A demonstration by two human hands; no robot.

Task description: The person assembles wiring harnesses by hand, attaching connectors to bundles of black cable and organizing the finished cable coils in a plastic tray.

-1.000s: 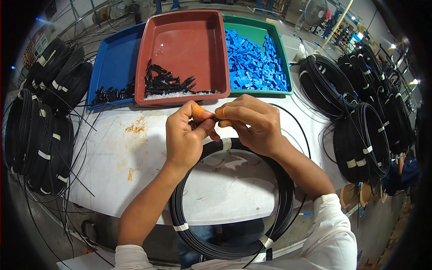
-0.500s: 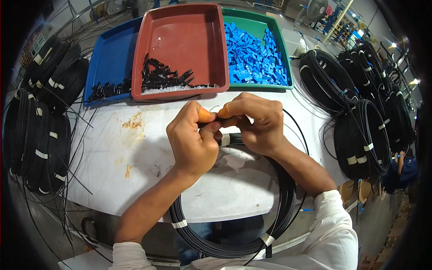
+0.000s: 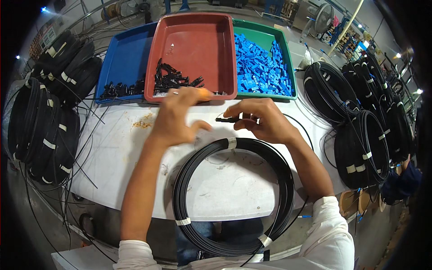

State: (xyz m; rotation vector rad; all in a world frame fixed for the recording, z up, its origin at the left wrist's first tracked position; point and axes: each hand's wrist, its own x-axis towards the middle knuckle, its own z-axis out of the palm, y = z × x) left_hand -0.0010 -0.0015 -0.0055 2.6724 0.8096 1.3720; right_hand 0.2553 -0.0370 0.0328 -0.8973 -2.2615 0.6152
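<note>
My right hand (image 3: 266, 120) pinches a small black connector piece (image 3: 227, 120) between thumb and fingers above the table. A thin strand shows near its tip. My left hand (image 3: 174, 118), slightly blurred, is apart from it, with thumb and index finger spread and nothing seen between them. An orange cover wraps its index fingertip, which overlaps the front rim of the red tray (image 3: 198, 45). Black connector parts (image 3: 173, 77) lie in that tray just beyond the fingers. Below my hands a coil of black cable (image 3: 181, 191), bound with white tape, overhangs the table's near edge.
Behind the red tray stand a blue tray (image 3: 128, 49) with black parts and a green tray (image 3: 294, 85) full of blue clips (image 3: 263, 65). Stacked cable coils line the left (image 3: 33, 121) and right (image 3: 330, 92). Loose cable ends stick out over the table's left side.
My left hand has let go of the connector piece and moved left and away toward the red tray, its fingers opening. My right hand keeps its pinch. The view has shifted slightly.
</note>
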